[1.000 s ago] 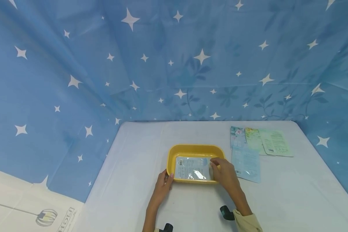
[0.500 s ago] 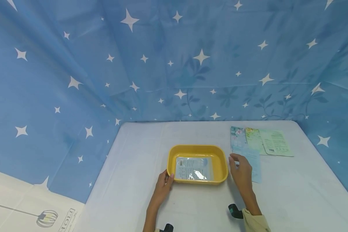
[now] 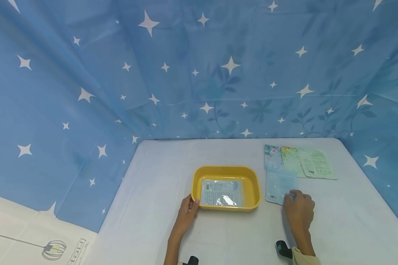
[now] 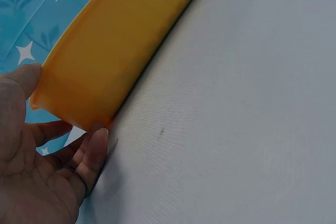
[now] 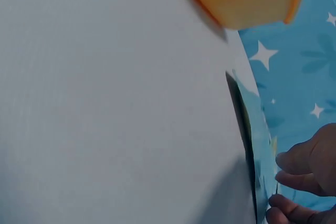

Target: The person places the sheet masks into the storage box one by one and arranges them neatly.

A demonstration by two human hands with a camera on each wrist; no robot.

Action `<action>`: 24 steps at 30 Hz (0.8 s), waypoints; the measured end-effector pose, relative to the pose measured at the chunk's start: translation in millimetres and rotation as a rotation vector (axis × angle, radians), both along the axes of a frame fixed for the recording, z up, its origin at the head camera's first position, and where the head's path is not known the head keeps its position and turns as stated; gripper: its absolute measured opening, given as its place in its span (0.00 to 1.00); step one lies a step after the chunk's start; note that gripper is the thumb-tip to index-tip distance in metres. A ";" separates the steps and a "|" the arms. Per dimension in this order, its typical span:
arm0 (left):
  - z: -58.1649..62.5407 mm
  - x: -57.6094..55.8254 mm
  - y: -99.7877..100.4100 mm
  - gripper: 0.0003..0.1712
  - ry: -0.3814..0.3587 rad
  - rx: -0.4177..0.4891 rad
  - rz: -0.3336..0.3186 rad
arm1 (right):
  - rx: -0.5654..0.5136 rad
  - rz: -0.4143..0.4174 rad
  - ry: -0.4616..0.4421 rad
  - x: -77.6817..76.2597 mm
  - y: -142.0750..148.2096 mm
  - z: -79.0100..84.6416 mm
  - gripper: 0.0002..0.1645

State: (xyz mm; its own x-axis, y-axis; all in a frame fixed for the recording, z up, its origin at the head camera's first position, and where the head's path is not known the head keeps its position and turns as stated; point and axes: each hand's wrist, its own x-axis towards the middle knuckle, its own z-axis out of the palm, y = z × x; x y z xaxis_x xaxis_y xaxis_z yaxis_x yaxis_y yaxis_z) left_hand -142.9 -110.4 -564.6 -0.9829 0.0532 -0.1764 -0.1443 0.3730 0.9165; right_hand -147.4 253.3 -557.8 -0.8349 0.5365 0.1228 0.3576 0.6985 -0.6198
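A yellow plastic tray stands on the white-covered table, with a silvery-blue sheet mask packet lying flat inside. My left hand grips the tray's near left corner. In the left wrist view its thumb lies on the rim and the fingers are against the end wall. Right of the tray lies a light blue sheet mask packet. My right hand is at that packet's near right corner, thumb and fingers curled over and pinching its edge. The right wrist view shows the packet nearly edge-on, its corner partly hidden by fingers.
Behind the light blue packet lie a floral blue packet, a yellow-green packet and a pale green packet, partly overlapping. A blue star-patterned curtain hangs beyond the table's far edge.
My right hand has left the packet inside the tray and moved right to the near corner of the light blue packet. The left hand keeps its hold on the tray.
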 end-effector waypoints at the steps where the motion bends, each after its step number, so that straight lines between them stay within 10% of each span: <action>1: 0.3 0.0 -0.1 0.41 0.000 -0.001 -0.001 | -0.010 -0.011 -0.031 1.2 1.8 -0.4 0.19; 14: -2.4 -0.5 0.0 0.41 -0.019 -0.014 0.010 | -0.080 -0.052 -0.214 -0.5 13.1 -1.9 0.44; 24: -1.9 -0.8 -0.5 0.41 -0.010 -0.014 0.005 | -0.035 -0.075 -0.233 -7.4 13.6 -5.0 0.45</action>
